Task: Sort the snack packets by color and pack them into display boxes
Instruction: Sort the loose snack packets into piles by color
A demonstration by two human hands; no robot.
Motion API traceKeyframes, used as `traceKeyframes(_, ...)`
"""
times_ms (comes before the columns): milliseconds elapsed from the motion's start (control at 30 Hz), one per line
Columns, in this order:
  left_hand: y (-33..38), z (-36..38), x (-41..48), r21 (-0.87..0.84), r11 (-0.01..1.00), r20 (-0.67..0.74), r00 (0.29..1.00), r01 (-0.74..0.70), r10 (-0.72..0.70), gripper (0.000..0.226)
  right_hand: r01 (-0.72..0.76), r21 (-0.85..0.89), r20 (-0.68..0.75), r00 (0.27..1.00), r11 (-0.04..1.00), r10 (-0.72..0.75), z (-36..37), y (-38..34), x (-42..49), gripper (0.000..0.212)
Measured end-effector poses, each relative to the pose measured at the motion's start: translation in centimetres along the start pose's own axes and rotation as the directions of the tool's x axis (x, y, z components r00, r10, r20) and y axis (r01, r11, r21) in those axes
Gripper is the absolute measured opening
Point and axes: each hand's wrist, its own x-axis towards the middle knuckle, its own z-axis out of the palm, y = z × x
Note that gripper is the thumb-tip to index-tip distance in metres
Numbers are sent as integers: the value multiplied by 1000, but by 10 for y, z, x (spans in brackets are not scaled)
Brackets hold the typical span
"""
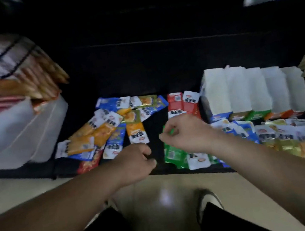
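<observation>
Dark counter (159,69), dim and blurred.
- Mixed orange and blue snack packets (107,129): loose pile, left of centre.
- Red packets (183,102): small group behind the right hand.
- Green packets (174,155): stack under the right wrist.
- White display boxes (245,91): row at right.
- Left hand (135,162): fingers curled, nothing seen in them.
- Right hand (186,133): pinches a green packet (171,131).

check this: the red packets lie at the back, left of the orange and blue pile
Not quite. The red packets do lie at the back, but to the right of the orange and blue pile, not left of it. The head view shows this.
</observation>
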Motion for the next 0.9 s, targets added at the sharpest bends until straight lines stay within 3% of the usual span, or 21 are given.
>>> traceKeyframes(100,-41,-17,12,25,998,36,998,57,-57,32,-5,-151,375,925,989,62,13,-48,52,25)
traceKeyframes(167,-65,-21,21,3,996,37,996,85,-85,30,38,-299,503,856,954,123,24,-76,90,30)
traceKeyframes(233,-88,-18,33,-56,992,15,994,112,-111,30,79,-330,439,895,941,78,49,-85,127,36)
traceKeyframes(333,-118,-11,50,-97,982,-36,986,161,-165,35,-4,-151,191,981,989,33,100,-63,159,38)
traceKeyframes(400,-134,-7,64,-34,984,-161,970,176,-180,32,-50,-149,120,990,988,69,129,-34,161,46)
traceKeyframes(467,-146,-11,81,-17,985,-340,926,170,-165,29,20,-291,113,994,956,13,143,-2,164,62)
traceKeyframes(567,-167,-31,115,47,981,-544,829,187,-132,50,72,-317,67,996,946,-53,144,24,180,70)
traceKeyframes(700,-195,-50,148,63,904,-399,841,424,-367,105,107,-323,75,993,940,-87,158,30,197,89)
traceKeyframes(800,-204,-53,160,-10,925,-349,865,380,-360,110,122,-414,99,991,902,-89,166,28,204,109)
traceKeyframes(900,-198,-36,170,10,922,-391,851,387,-352,104,103,-427,56,995,898,-88,162,22,213,121)
